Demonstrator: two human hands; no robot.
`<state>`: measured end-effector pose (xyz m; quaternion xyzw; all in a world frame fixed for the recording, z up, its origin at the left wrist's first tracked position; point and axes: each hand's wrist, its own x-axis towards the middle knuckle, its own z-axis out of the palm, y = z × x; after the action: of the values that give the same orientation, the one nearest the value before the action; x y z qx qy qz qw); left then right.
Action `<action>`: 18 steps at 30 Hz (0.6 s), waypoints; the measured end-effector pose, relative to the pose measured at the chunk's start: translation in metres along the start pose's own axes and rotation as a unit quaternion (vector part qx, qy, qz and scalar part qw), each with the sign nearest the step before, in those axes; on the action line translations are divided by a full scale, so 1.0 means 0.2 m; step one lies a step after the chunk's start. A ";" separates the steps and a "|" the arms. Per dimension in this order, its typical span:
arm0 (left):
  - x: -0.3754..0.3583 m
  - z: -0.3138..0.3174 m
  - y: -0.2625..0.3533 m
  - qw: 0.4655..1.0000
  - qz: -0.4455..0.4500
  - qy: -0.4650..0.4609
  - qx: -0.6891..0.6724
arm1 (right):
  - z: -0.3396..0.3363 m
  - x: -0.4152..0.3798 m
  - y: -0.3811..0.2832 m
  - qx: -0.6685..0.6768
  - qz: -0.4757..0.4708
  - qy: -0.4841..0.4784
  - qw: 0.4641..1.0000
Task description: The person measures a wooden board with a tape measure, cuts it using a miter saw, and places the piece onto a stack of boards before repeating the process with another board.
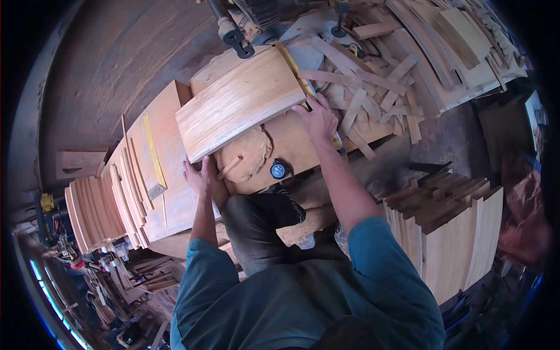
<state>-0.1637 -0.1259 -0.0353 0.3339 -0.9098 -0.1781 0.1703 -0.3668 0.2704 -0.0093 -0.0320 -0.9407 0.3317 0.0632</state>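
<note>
Board (242, 102) lies over the table (300, 140), right end beside a yellow strip (286, 58). Left hand (199, 176) part-curled, holding its near left corner; right hand (320, 121), likewise, the near right. Uneven push could skew it into loose slats (364, 81). Near edge tight, round dark dial (279, 169) there; more room leftward.

Shows streaked pale-tan grain on the wooden board (242, 99), yellow on the strip (153, 149), blue and black on the round object (279, 170), teal on the shirt (291, 300).
</note>
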 end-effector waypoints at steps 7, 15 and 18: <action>0.00 -0.01 0.01 1.000 0.002 0.002 0.002 | -0.02 -0.01 -0.01 0.004 -0.006 0.012 1.000; 0.00 0.00 0.00 1.000 0.007 -0.001 -0.002 | -0.01 -0.01 0.00 0.010 -0.004 0.010 1.000; 0.01 0.00 -0.01 1.000 0.000 -0.006 -0.002 | -0.01 0.00 0.00 0.006 0.001 0.007 1.000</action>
<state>-0.1633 -0.1285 -0.0368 0.3322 -0.9107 -0.1813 0.1657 -0.3658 0.2713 -0.0067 -0.0346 -0.9381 0.3375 0.0701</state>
